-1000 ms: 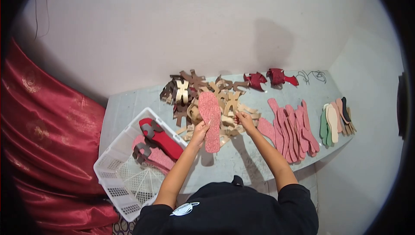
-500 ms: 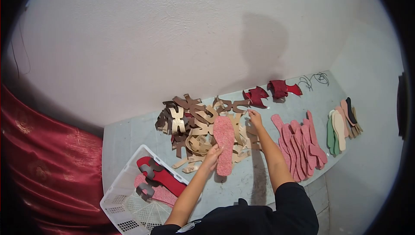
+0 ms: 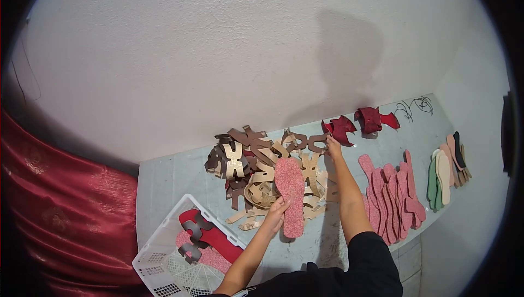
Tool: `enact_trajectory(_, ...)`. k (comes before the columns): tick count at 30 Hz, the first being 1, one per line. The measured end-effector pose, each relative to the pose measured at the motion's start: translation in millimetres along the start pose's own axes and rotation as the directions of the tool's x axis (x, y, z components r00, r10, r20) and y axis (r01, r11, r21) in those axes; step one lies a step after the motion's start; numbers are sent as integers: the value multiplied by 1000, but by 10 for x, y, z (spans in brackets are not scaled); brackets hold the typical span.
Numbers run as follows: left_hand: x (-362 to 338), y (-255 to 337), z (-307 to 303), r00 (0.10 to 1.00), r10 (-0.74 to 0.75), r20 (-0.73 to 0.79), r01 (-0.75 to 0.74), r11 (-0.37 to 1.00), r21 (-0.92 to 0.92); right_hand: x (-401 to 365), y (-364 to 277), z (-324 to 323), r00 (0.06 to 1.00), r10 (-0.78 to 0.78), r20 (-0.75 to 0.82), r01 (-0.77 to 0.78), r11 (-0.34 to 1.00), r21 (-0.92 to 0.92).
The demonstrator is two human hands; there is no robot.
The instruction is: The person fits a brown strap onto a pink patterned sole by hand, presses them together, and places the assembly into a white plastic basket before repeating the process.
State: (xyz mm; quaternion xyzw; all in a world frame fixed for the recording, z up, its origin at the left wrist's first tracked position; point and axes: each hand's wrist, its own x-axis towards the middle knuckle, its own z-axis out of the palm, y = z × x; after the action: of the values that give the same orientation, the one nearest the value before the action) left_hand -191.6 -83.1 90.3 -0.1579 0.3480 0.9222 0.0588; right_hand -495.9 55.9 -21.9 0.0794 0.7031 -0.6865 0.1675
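A pink patterned shoe insole [image 3: 289,188] stands nearly upright in the middle, its heel end toward me. My left hand [image 3: 277,216] is closed around the insole's lower left side. My right hand [image 3: 333,147] reaches to the back of the table. Its fingertips are pinched together where a brown strap piece [image 3: 295,140] meets a dark red cut piece [image 3: 340,129]. Which of the two they touch, I cannot make out. Behind the insole lies a heap of beige and brown sandal straps [image 3: 261,194], partly hidden by it.
A white plastic basket [image 3: 158,242] at the lower left holds red and pink soles with grey straps. Several pink insoles [image 3: 390,204] lie at right, beside green, cream and black ones [image 3: 443,177]. More dark red pieces [image 3: 369,120] and black cords [image 3: 413,108] are along the wall.
The view has shifted, so everything sits further right and lower. My right hand has reached slightly farther back, to the dark red piece. The pink insole stays in my left hand.
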Motion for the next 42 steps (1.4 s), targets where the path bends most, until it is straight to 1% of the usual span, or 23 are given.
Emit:
enact_trajectory(2, -6, -6, -17, 1000, -12, -12, 12, 1000, 2, -3, 7, 13, 997, 49, -53, -43, 993, 108)
enact_trajectory(10, 0, -10, -43, 999, -33, -17, 32, 999, -6, -60, -65, 38, 989, 145, 30, -147, 983, 109)
enact_trajectory(12, 6, -20, -46, 999, -42, -21, 42, 999, -22, -71, -56, 55, 993, 78, 90, -83, 995, 56)
enact_trajectory(13, 4, -20, -43, 999, -46, -24, 46, 999, -26, -138, -103, 84, 992, 84, 90, -89, 995, 53)
enact_trajectory(15, -2, -14, -46, 998, -54, -13, 54, 998, -18, -243, -166, 143, 992, -114, 55, 119, 988, -95)
enact_trajectory(16, -2, -14, -55, 998, -56, -15, 56, 998, -26, -276, -190, 152, 992, -109, 56, 115, 988, -103)
enact_trajectory(18, 9, 0, -83, 996, -77, 33, 78, 997, -11, -349, -272, 159, 983, -153, 105, 136, 979, 151)
enact_trajectory(19, 13, 4, -96, 995, -85, 55, 85, 996, 1, -395, -326, 119, 978, -158, 138, 128, 971, 201)
enact_trajectory(20, 14, 5, -112, 995, -85, 53, 86, 996, -16, -445, -377, 78, 978, -151, 142, 123, 975, 186)
enact_trajectory(22, 7, 26, -98, 989, -123, 88, 114, 989, 95, -579, -510, -5, 931, -276, 239, 164, 900, 403)
enact_trajectory(23, -5, 30, -65, 992, -111, 63, 103, 987, 120, -834, -738, 34, 952, -269, 142, 177, 870, 459)
enact_trajectory(24, -13, 31, -68, 992, -110, 65, 102, 988, 112, -948, -849, 10, 948, -284, 142, 201, 883, 424)
enact_trajectory(28, -94, 26, -65, 987, -156, 45, 150, 983, 109, -1373, -1087, -120, 932, -321, 170, 211, 859, 466)
enact_trajectory(30, -173, 17, -41, 976, -201, 88, 192, 977, 95, -1608, -1181, -176, 925, -328, 193, 210, 863, 459)
enact_trajectory(32, -291, 0, 7, 977, -192, 95, 185, 979, 83, -1884, -1247, -236, 840, -453, 300, 294, 844, 449)
enact_trajectory(33, -348, -16, 23, 984, -136, 113, 123, 986, 114, -2086, -1298, -227, 758, -564, 328, 364, 783, 505)
enact_trajectory(34, -437, -11, 72, 988, -81, 130, 62, 988, 144, -2274, -1310, -280, 760, -556, 338, 356, 790, 499)
enact_trajectory(36, -672, 8, 184, 986, -61, 158, 49, 996, 78, -2616, -1266, -399, 600, -556, 576, 499, 822, 274)
enact_trajectory(37, -787, 27, 236, 983, -31, 179, 25, 999, 33, -2682, -1134, -464, 575, -524, 628, 553, 815, 174)
enact_trajectory(38, -909, 42, 296, 981, 2, 196, 1, 1000, -13, -2789, -979, -535, 567, -522, 637, 554, 814, 174)
enact_trajectory(40, -1183, 30, 438, 983, 34, 182, -25, 998, -52, -3157, -828, -581, 708, -397, 584, 355, 915, 193)
enact_trajectory(41, -1306, -6, 475, 980, 82, 181, -71, 995, -66, -3269, -734, -594, 705, -387, 595, 347, 919, 187)
enact_trajectory(42, -1404, -51, 491, 975, 129, 180, -116, 990, -79, -3364, -646, -606, 700, -484, 524, 443, 871, 214)
